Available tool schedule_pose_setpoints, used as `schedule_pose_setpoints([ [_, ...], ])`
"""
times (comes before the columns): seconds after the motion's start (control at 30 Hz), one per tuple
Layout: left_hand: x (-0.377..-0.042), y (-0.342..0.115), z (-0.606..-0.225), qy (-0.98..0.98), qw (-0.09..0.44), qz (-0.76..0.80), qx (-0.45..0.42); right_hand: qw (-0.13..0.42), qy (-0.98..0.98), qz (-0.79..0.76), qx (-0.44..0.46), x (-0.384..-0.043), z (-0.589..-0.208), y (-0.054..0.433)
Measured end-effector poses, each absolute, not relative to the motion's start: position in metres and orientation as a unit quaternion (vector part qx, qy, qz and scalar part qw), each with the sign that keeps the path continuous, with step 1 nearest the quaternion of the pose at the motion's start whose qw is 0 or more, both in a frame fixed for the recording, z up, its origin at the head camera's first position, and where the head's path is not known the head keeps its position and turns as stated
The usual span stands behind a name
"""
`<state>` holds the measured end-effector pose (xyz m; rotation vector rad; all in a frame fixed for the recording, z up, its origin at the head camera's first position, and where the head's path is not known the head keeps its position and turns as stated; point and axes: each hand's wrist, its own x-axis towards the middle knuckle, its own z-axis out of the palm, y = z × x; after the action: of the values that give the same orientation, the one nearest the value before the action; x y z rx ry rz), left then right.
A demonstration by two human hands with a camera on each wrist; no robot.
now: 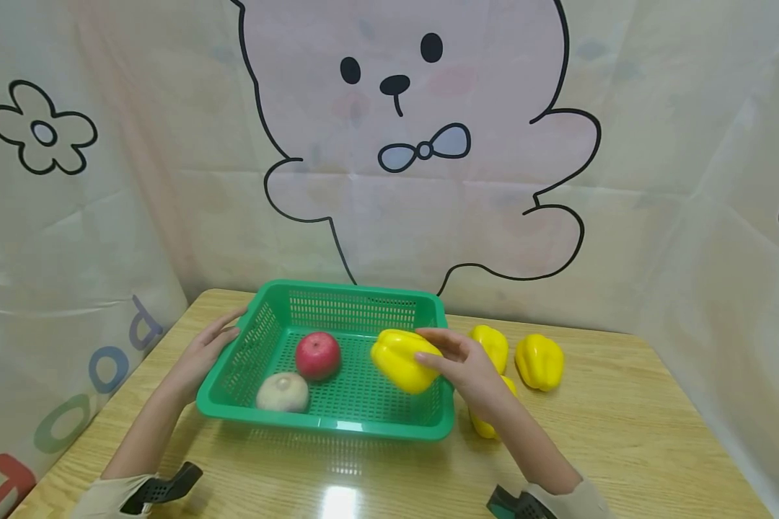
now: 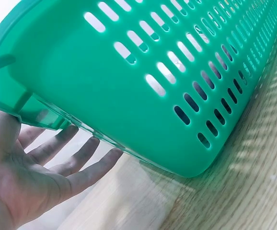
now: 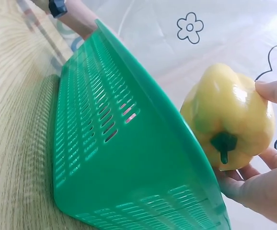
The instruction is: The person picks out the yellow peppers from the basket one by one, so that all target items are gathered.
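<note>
A green plastic basket (image 1: 337, 425) with slotted walls stands on the wooden table. Inside it lie a red apple (image 1: 318, 356) and a pale, whitish round vegetable or fruit (image 1: 283, 393). My right hand (image 1: 470, 371) grips a yellow bell pepper (image 1: 404, 360) over the basket's right side. In the right wrist view the pepper (image 3: 227, 115) shows its green stem, thumb on one side and fingers on the other. At the basket's left end is my left hand (image 1: 203, 355), its fingertips against the outer wall under the rim, as the left wrist view shows of the hand (image 2: 47, 177).
Several more yellow bell peppers rest on the table (image 1: 597, 418) right of the basket, one pepper (image 1: 539, 362) standing apart from the others. A cloth backdrop (image 1: 623, 274) printed with a cartoon bear hangs behind the table and along both sides.
</note>
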<state>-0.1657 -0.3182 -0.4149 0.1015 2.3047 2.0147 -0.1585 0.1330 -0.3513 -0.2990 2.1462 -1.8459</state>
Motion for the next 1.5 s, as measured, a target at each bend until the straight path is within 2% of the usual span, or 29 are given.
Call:
schedule_pose_setpoints([
  [0.27, -0.165, -0.318, -0.414, 0.751, 0.039, 0.659, 0.033, 0.129, 0.748, -0.644, -0.098, -0.154, -0.348, 0.138],
  [0.73, -0.165, -0.317, -0.413, 0.752, 0.041, 0.658, 0.029, 0.136, 0.727, -0.668, -0.082, -0.152, -0.348, 0.151],
  [1.5, -0.165, -0.317, -0.414, 0.755, 0.043, 0.653, 0.026, 0.124, 0.680, -0.713, -0.119, -0.147, -0.347, 0.172],
])
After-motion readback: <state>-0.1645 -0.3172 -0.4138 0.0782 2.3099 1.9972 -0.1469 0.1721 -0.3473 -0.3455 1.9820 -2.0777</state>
